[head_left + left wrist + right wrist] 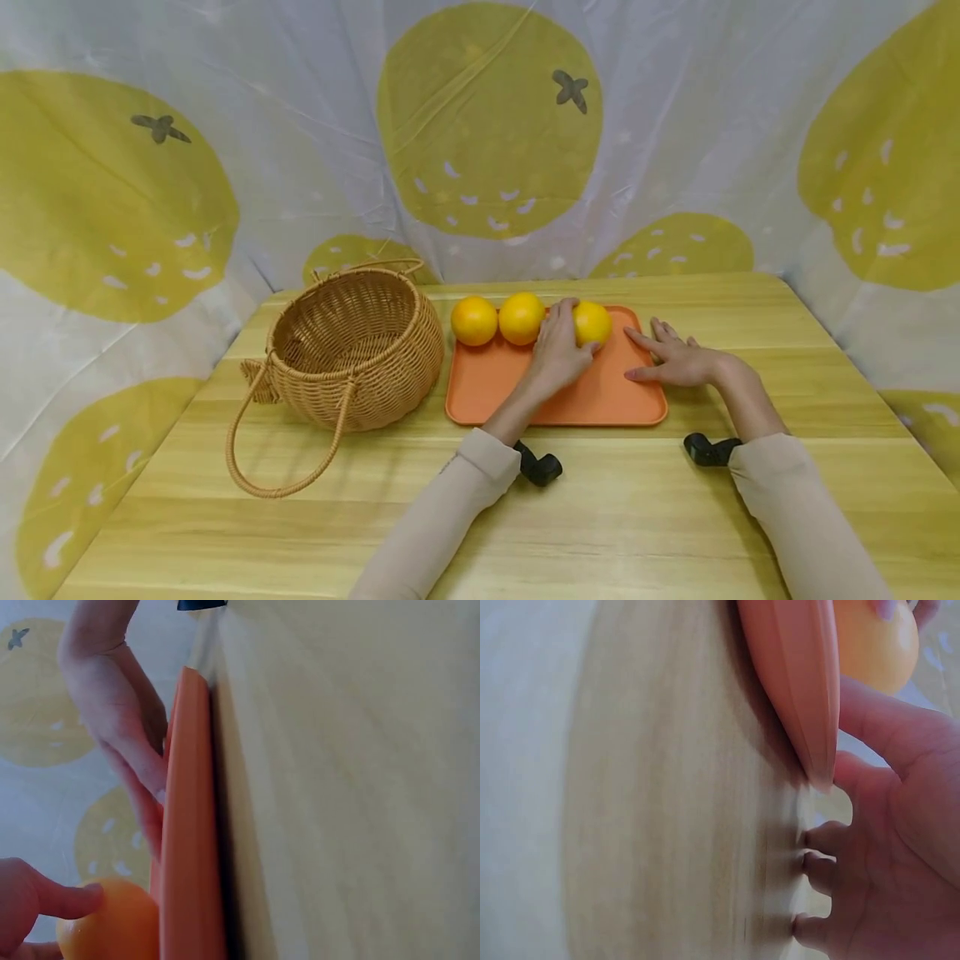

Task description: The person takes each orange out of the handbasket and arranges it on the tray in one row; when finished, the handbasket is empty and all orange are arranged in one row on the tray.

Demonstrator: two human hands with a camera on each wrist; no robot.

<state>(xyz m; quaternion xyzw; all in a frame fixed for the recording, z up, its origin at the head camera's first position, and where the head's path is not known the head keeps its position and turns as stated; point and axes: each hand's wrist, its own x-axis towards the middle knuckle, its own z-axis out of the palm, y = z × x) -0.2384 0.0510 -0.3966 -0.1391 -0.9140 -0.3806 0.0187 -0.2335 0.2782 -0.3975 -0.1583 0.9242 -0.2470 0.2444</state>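
Altogether three oranges, one basket.

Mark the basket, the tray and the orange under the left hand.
basket [360, 354], head view, front woven wall.
tray [487, 392], head view, bare floor near left edge.
orange [596, 322], head view, uncovered right side.
left hand [558, 350], head view, back.

Orange tray, yellow-orange fruit, tan wicker basket, lemon-print backdrop

Right orange: round, yellow-orange, glossy, resting at the tray's 1 o'clock corner, which I see under my left hand. Tray: flat orange rectangle, lying level on the table, 3 o'clock of the basket.
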